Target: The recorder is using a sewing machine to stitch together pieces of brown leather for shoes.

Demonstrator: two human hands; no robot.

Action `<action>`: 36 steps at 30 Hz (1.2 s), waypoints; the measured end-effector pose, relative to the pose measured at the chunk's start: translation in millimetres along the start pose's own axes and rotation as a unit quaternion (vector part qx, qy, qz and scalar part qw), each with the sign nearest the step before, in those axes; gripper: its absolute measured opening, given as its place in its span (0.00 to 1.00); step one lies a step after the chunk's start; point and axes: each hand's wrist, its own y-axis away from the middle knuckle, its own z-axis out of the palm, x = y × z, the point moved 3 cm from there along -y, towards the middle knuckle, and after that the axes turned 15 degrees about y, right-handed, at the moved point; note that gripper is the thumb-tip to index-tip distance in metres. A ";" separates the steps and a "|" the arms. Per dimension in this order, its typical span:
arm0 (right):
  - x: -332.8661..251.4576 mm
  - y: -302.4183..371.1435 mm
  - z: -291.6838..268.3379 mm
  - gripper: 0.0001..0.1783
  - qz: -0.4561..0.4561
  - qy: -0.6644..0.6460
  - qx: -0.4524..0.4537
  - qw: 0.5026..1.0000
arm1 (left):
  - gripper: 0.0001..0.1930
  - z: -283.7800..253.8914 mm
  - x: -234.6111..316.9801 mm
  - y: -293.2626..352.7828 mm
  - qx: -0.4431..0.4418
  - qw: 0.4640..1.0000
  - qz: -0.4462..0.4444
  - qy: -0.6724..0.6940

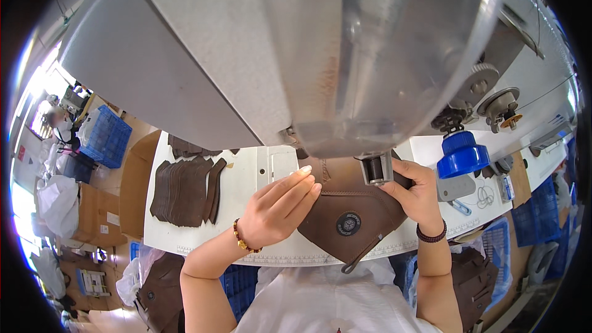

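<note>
A brown leather-like piece (327, 234) with a round black badge and a stitched seam lies on the white table under the head of a sewing machine (375, 169). Its pointed near end hangs over the table's front edge, with a small loop at the tip. My right hand (422, 191) grips the piece's right side beside the machine head, thumb on top. At the left side of the piece, my left hand (274, 206) is closed with its fingers pressed together. Whatever those fingertips hold, if anything, is hidden.
The large grey machine body (203, 43) fills the upper view. Stacked dark brown strips (182, 191) lie on the table's left. A blue knob (462, 154) hangs at right, above a small blue-handled cutter (460, 207). More brown pieces (161, 293) sit below the table edge.
</note>
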 end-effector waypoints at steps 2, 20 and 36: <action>1.4 1.1 1.4 0.19 0.000 -0.010 0.010 1.000 | 0.10 -1.2 0.6 -1.2 -0.005 0.999 0.036 -0.031; -1.5 3.3 6.4 0.15 -0.020 0.012 0.083 0.996 | 0.09 -8.0 -10.6 -4.8 -0.019 0.996 0.072 -0.046; 9.2 -31.9 -0.7 0.15 0.011 0.033 0.054 0.998 | 0.11 -7.1 -28.0 -10.5 -0.019 1.000 -0.004 -0.009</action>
